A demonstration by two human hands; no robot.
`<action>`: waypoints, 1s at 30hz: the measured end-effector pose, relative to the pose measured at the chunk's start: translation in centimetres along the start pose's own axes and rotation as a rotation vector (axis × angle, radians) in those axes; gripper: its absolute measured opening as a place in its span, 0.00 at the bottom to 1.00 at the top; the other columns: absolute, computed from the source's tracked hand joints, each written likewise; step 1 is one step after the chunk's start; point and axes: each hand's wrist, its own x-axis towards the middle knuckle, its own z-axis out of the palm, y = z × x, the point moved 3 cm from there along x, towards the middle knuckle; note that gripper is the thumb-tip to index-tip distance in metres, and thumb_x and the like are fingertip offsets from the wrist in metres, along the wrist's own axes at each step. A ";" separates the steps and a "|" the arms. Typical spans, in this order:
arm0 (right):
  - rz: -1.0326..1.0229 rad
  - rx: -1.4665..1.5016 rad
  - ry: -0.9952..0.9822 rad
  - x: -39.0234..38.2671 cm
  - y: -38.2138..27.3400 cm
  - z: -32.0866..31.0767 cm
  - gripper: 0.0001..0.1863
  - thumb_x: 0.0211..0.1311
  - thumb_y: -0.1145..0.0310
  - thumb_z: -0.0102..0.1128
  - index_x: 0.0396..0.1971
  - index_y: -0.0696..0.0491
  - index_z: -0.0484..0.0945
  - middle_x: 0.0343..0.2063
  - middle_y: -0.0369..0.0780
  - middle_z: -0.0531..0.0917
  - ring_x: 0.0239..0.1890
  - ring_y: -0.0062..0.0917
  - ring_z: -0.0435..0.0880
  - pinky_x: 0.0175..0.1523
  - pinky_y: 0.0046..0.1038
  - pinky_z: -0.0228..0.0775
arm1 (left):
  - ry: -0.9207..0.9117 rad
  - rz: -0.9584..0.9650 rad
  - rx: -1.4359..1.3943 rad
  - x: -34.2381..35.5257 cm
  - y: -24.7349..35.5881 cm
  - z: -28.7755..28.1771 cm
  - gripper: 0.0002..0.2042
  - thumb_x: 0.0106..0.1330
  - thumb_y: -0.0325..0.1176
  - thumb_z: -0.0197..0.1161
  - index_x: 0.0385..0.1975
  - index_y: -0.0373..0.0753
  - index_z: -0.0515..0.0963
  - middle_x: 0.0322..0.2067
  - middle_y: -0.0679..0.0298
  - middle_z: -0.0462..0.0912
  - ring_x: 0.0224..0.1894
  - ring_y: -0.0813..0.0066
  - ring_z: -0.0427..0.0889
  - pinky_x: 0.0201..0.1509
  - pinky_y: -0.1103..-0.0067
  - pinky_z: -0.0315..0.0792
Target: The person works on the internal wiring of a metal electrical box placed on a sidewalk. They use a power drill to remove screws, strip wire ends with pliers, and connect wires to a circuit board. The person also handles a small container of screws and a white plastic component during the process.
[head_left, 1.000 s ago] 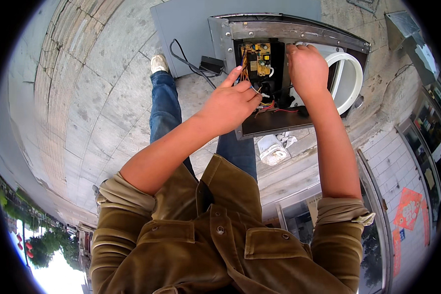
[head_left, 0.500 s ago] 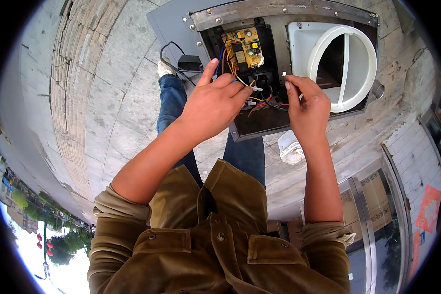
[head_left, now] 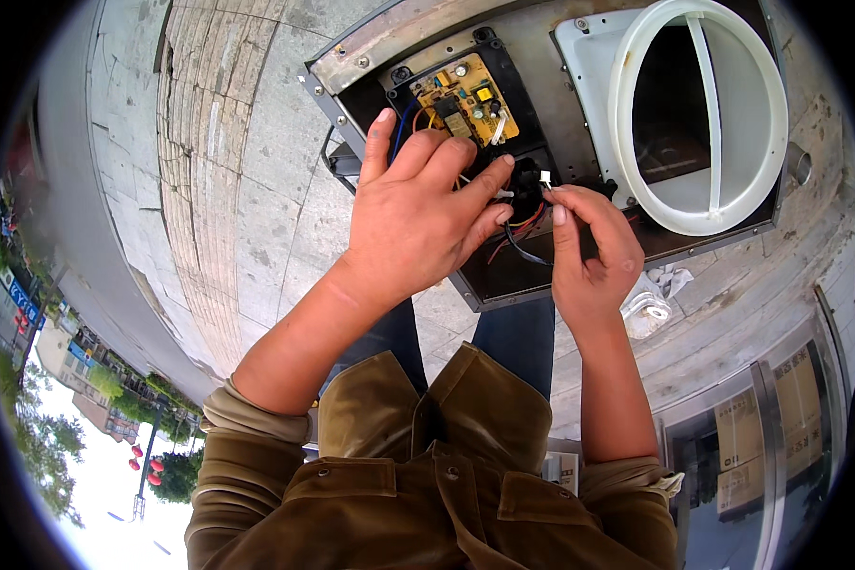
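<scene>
A metal appliance housing [head_left: 636, 249] lies before me with its inside exposed. My left hand [head_left: 413, 204] rests over the wiring with fingers spread and fingertips among the wires; its thumb and index finger stand apart. Between thumb and forefinger, my right hand [head_left: 594, 242] pinches a small white wire connector [head_left: 545, 178] by its lead. Dark and red wires [head_left: 527, 228] run between the two hands. Above my left fingers sits a yellow-brown circuit board [head_left: 465, 100] in a black tray. What lies beneath my left palm is hidden.
A round white duct collar [head_left: 774, 123] with a crossbar fills the right of the housing. Grey stone paving [head_left: 290, 142] surrounds it. A crumpled white bag [head_left: 648, 309] lies on the ground behind my right forearm. Glass doors with cardboard boxes [head_left: 741, 446] stand at lower right.
My right hand has brought the white connector left and down, closer to my left hand. My left hand has shifted slightly right, its thumb and index finger parting. The housing appears larger and more tilted.
</scene>
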 end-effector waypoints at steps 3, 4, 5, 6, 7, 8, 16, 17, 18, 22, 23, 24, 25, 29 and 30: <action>0.019 0.051 0.037 -0.7 1.2 0.0 0.08 0.54 0.83 0.63 0.35 0.59 0.82 0.33 0.43 0.85 0.34 0.34 0.85 0.41 0.28 0.76 | -0.040 0.030 0.124 1.3 -0.6 0.0 0.15 0.61 0.45 0.65 0.47 0.54 0.84 0.41 0.69 0.76 0.49 0.67 0.74 0.69 0.52 0.51; 0.006 0.064 0.044 -0.7 1.4 0.0 0.08 0.54 0.83 0.63 0.35 0.59 0.82 0.32 0.43 0.85 0.34 0.34 0.85 0.40 0.28 0.76 | -0.030 0.042 0.160 1.6 -0.8 0.0 0.14 0.61 0.44 0.65 0.46 0.54 0.84 0.41 0.68 0.76 0.49 0.66 0.74 0.68 0.53 0.52; -0.007 0.077 0.052 -0.5 1.4 0.0 0.08 0.54 0.83 0.63 0.34 0.59 0.82 0.32 0.43 0.85 0.34 0.35 0.84 0.40 0.29 0.76 | -0.031 0.061 0.181 1.8 -1.0 0.1 0.13 0.61 0.43 0.64 0.46 0.53 0.84 0.40 0.68 0.77 0.48 0.66 0.75 0.68 0.54 0.52; -0.020 0.088 0.059 -0.5 1.5 0.0 0.08 0.53 0.83 0.63 0.34 0.59 0.81 0.32 0.43 0.85 0.33 0.35 0.84 0.39 0.29 0.76 | -0.031 0.082 0.199 1.9 -1.1 0.2 0.12 0.62 0.41 0.64 0.45 0.52 0.84 0.39 0.68 0.77 0.48 0.65 0.75 0.68 0.55 0.52; -0.067 0.082 0.090 -0.5 1.8 0.2 0.08 0.52 0.82 0.64 0.33 0.58 0.81 0.30 0.42 0.84 0.32 0.36 0.84 0.38 0.30 0.76 | -0.017 0.106 0.189 2.0 -1.3 0.4 0.12 0.61 0.40 0.64 0.44 0.52 0.84 0.39 0.69 0.78 0.47 0.66 0.75 0.67 0.54 0.53; -0.078 0.079 0.103 -0.6 1.9 0.3 0.08 0.52 0.81 0.65 0.33 0.58 0.81 0.30 0.42 0.84 0.32 0.36 0.83 0.37 0.31 0.76 | -0.005 0.131 0.177 2.1 -1.6 0.8 0.11 0.60 0.40 0.65 0.43 0.52 0.84 0.38 0.70 0.78 0.46 0.67 0.75 0.67 0.52 0.54; -0.115 0.088 0.147 -1.4 2.1 0.7 0.09 0.50 0.81 0.66 0.33 0.57 0.81 0.30 0.42 0.83 0.32 0.34 0.83 0.38 0.30 0.76 | -0.011 0.205 0.132 2.3 -1.6 1.4 0.11 0.65 0.32 0.59 0.46 0.44 0.83 0.45 0.64 0.84 0.48 0.63 0.79 0.67 0.60 0.55; -0.117 0.084 0.136 -1.5 2.0 0.6 0.10 0.50 0.82 0.66 0.34 0.59 0.81 0.32 0.43 0.84 0.32 0.32 0.83 0.38 0.28 0.75 | -0.011 0.212 0.152 2.2 -1.5 1.4 0.11 0.66 0.31 0.59 0.46 0.44 0.83 0.45 0.63 0.84 0.48 0.63 0.80 0.66 0.60 0.56; -0.120 0.076 0.125 -1.6 2.0 0.5 0.10 0.50 0.83 0.66 0.35 0.60 0.81 0.33 0.43 0.84 0.32 0.31 0.83 0.39 0.27 0.75 | 0.014 0.222 0.149 2.1 -1.6 1.5 0.11 0.65 0.32 0.60 0.45 0.45 0.83 0.45 0.65 0.84 0.47 0.64 0.80 0.65 0.58 0.57; -0.127 0.036 0.134 -1.8 1.9 0.7 0.10 0.49 0.84 0.66 0.34 0.59 0.81 0.32 0.43 0.85 0.31 0.30 0.83 0.39 0.26 0.75 | 0.077 0.246 0.115 1.7 -2.0 1.8 0.09 0.62 0.34 0.64 0.42 0.46 0.83 0.41 0.69 0.85 0.44 0.67 0.80 0.64 0.55 0.58; -0.134 0.018 0.135 -1.8 1.9 0.7 0.10 0.49 0.84 0.66 0.33 0.59 0.81 0.32 0.43 0.85 0.31 0.29 0.83 0.39 0.26 0.75 | 0.083 0.247 0.101 1.7 -2.0 1.7 0.09 0.62 0.34 0.64 0.41 0.46 0.83 0.40 0.69 0.85 0.43 0.67 0.81 0.63 0.55 0.59; -0.139 0.000 0.135 -1.9 1.9 0.7 0.10 0.49 0.84 0.66 0.33 0.59 0.81 0.32 0.43 0.85 0.31 0.29 0.83 0.39 0.26 0.74 | 0.068 0.244 0.093 1.6 -1.9 1.7 0.08 0.63 0.33 0.63 0.40 0.45 0.83 0.41 0.67 0.85 0.44 0.66 0.81 0.64 0.57 0.58; -0.142 -0.008 0.140 -1.9 2.0 0.8 0.10 0.49 0.84 0.66 0.33 0.59 0.81 0.32 0.42 0.85 0.31 0.29 0.83 0.39 0.26 0.74 | 0.053 0.240 0.084 1.5 -1.8 1.5 0.08 0.64 0.33 0.62 0.40 0.43 0.83 0.41 0.66 0.85 0.45 0.64 0.81 0.65 0.58 0.58; -0.126 -0.034 0.127 -2.0 1.9 1.0 0.08 0.50 0.84 0.66 0.32 0.59 0.81 0.32 0.42 0.85 0.33 0.26 0.83 0.39 0.23 0.72 | 0.037 0.248 0.022 1.1 -2.3 1.5 0.06 0.64 0.33 0.62 0.36 0.42 0.83 0.42 0.63 0.85 0.44 0.63 0.82 0.64 0.59 0.59; -0.117 -0.041 0.114 -2.0 1.8 0.9 0.08 0.50 0.84 0.65 0.32 0.59 0.80 0.32 0.41 0.85 0.33 0.26 0.83 0.39 0.23 0.72 | 0.036 0.285 0.029 1.1 -2.3 1.4 0.05 0.63 0.33 0.63 0.35 0.42 0.83 0.43 0.63 0.85 0.44 0.63 0.82 0.64 0.59 0.60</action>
